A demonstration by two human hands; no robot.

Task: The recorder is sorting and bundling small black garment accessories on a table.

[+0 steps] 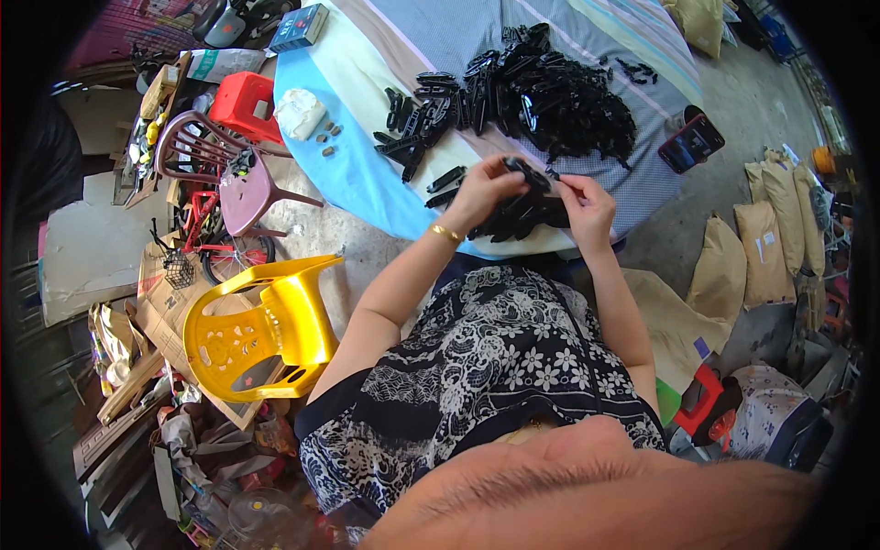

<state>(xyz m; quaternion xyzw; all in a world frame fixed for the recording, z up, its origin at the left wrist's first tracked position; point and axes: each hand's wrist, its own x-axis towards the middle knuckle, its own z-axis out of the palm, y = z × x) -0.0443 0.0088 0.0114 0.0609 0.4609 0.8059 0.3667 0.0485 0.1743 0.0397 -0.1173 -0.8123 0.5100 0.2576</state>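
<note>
Both your hands (492, 190) grasp black plastic pieces (528, 173) over the cloth-covered tabletop (353, 188), near a large shiny black pile (568, 105).

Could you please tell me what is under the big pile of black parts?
The striped tablecloth shows around the big pile; what lies directly beneath is covered and cannot be seen.

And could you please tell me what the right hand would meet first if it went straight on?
The right hand would probably meet the black part at its fingertips, then the big black pile beyond, though heights are hard to judge.
</note>
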